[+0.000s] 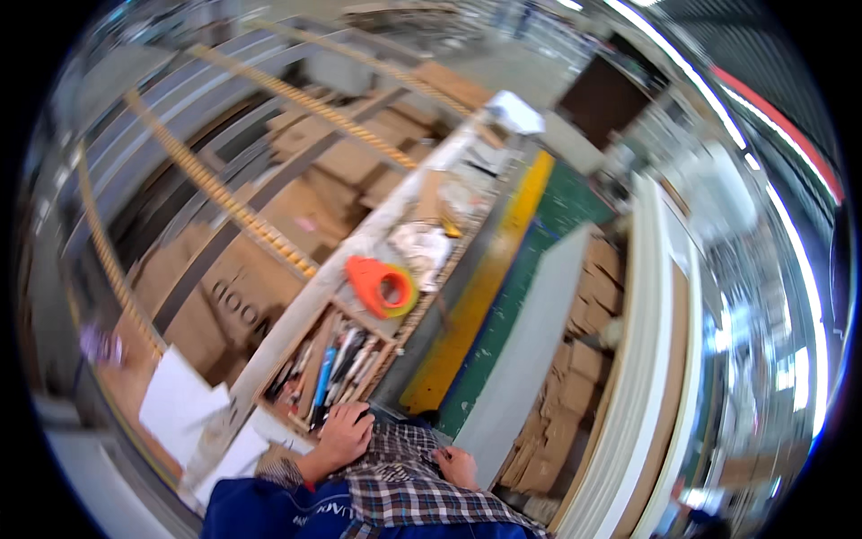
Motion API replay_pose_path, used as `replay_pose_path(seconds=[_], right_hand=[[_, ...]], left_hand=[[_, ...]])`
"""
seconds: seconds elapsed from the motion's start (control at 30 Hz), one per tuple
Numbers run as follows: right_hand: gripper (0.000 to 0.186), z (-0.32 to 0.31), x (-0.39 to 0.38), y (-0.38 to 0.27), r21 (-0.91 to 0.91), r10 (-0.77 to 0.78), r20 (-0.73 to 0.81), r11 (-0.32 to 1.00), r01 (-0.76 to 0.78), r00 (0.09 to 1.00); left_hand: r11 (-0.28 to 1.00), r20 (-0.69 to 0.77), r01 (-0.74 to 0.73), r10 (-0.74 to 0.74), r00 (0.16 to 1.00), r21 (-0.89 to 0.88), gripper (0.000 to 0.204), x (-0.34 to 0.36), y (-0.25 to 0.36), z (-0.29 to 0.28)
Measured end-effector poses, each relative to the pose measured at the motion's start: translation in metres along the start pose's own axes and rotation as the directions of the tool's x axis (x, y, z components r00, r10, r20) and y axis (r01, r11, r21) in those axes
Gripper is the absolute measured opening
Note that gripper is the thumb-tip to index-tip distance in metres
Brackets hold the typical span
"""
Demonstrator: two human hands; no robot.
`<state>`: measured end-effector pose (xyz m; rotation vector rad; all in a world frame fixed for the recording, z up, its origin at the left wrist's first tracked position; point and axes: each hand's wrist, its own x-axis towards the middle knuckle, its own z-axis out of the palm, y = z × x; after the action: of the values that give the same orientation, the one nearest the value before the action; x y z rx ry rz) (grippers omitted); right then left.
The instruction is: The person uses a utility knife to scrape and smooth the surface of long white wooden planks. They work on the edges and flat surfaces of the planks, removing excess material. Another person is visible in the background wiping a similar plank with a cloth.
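My left hand lies at the near end of a wooden tray on a long narrow workbench, its fingers spread and bent over the tray's edge. The tray holds several pens and hand tools, some blue, some black and silver. I see nothing gripped in that hand. My right hand rests lower right against checked cloth at my waist, fingers curled; the blur hides whether it grips the cloth. An orange tape dispenser with a yellow-green roll lies just beyond the tray.
White paper sheets lie at the bench's near left. A crumpled white bag sits further along. Cardboard sheets fill a rack on the left. On the right are a yellow and green floor strip, a grey-white panel and stacked cardboard.
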<state>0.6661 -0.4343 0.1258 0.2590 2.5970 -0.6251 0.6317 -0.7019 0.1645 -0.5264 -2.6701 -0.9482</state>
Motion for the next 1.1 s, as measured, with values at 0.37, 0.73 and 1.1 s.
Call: replay_pose_path(seconds=[0.37, 0.73, 1.1], right_hand=[[0.047, 0.003, -0.093, 0.081, 0.328, 0.167, -0.135, 0.938, -0.115, 0.977], [0.038, 0.107, -0.372, 0.250, 0.718, 0.738, -0.186, 0.553, -0.424, 0.648], [0.022, 0.240, -0.625, 0.249, 0.911, 0.944, 0.140, -0.241, -0.335, -0.299]], left_hand=[[0.961, 0.519, -0.143, 0.250, 0.817, -0.237, 0.013, -0.062, 0.022, 0.098], [0.810, 0.680, -0.422, 0.577, 0.452, -0.407, 0.026, -0.118, 0.287, 0.183], [-0.081, 0.051, -0.560, 0.975, -0.216, -0.825, 0.044, -0.258, 0.634, 0.233]])
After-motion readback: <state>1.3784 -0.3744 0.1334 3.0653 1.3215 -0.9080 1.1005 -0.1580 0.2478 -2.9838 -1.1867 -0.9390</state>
